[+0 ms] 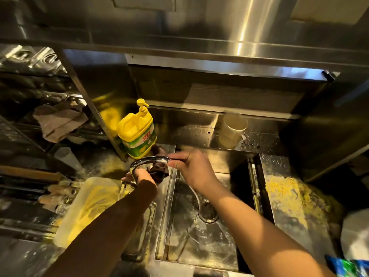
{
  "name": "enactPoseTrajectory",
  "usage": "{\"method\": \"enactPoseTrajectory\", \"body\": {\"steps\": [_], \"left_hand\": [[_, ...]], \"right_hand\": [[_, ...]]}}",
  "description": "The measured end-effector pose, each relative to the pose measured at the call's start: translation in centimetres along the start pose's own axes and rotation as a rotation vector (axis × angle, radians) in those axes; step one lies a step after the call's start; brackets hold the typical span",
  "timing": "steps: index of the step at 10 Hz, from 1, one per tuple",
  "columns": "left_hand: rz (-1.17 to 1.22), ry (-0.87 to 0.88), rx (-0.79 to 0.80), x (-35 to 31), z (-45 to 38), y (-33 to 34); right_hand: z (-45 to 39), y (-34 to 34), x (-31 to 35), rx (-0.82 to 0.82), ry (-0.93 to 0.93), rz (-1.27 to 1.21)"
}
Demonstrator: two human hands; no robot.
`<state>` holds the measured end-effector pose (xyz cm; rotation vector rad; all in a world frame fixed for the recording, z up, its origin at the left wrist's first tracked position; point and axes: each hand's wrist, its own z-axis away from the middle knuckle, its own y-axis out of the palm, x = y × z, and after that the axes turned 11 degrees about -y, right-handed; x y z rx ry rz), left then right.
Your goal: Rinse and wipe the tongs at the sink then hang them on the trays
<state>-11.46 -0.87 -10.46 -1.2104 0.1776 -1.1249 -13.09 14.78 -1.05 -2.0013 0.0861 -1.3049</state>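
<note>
steel counter [287,170] | yellow soap jug [137,130] | plastic cup [232,129]

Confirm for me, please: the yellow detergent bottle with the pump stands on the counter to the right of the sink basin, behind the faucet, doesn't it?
Not quite. The head view shows the yellow detergent bottle standing to the left of the sink basin, not the right. The rest holds: it has a pump on top, sits on the counter, and stands behind the faucet.
</note>
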Motion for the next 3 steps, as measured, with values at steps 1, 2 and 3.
{"method": "enactPoseTrajectory", "body": {"steps": [1, 2, 3], "left_hand": [[-0.280, 0.226, -0.082, 0.5, 0.8, 0.3], [0.135, 0.359, -0.243, -0.1, 3.5, 1.4], [0.649, 0.475, -0.144, -0.1, 7.1, 2.0]], "right_hand": [[0.7, 0.0, 0.4, 0.001, 0.025, -0.037], [2.0, -0.9, 0.9, -0.032, 0.061, -0.079], [4.2, -2.9, 1.1, -0.116, 0.136, -0.126]]}}
